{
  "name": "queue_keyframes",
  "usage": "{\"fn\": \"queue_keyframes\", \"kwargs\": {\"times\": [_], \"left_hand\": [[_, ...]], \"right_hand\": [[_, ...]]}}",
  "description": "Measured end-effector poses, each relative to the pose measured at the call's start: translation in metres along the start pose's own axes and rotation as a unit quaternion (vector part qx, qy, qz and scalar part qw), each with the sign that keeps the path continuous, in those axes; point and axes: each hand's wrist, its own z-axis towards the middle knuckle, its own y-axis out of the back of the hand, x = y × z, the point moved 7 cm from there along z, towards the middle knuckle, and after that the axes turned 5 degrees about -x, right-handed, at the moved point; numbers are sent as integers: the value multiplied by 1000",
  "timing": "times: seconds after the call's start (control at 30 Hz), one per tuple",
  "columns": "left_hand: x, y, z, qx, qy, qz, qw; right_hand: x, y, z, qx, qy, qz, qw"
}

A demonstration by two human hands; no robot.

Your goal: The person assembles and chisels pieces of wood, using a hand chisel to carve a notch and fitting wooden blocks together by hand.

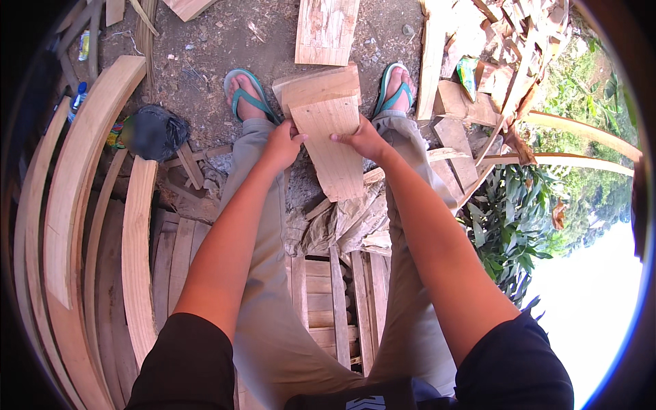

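Between my legs I hold a pale wooden block point(330, 140), a thick cut piece with a slanted lower end. A second wooden piece point(321, 83) lies against its far end, partly behind it; whether the two are joined I cannot tell. My left hand point(282, 145) grips the block's left edge, thumb toward its face and fingers partly hidden behind. On the right edge, my right hand point(363, 141) is closed with its thumb pressed on the front face. Another wooden block point(326, 34) lies on the ground just beyond.
Long curved planks point(89, 178) stand at the left, near a black plastic bag point(158, 132) and a blue bottle point(80, 94). Scrap wood point(471, 102) and a green wrapper point(468, 75) lie at the right, beside leafy plants point(512, 219). Wooden slats point(335, 307) show below my legs.
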Motion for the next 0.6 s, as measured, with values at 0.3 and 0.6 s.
{"fn": "queue_keyframes", "kwargs": {"times": [0.3, 0.6], "left_hand": [[9, -12, 10, -14, 0, 1, 1000], [3, -11, 11, -24, -36, 31, 999]], "right_hand": [[-7, 6, 3, 11, -23, 8, 1000], [181, 27, 28, -222, 258, -346, 874]]}}
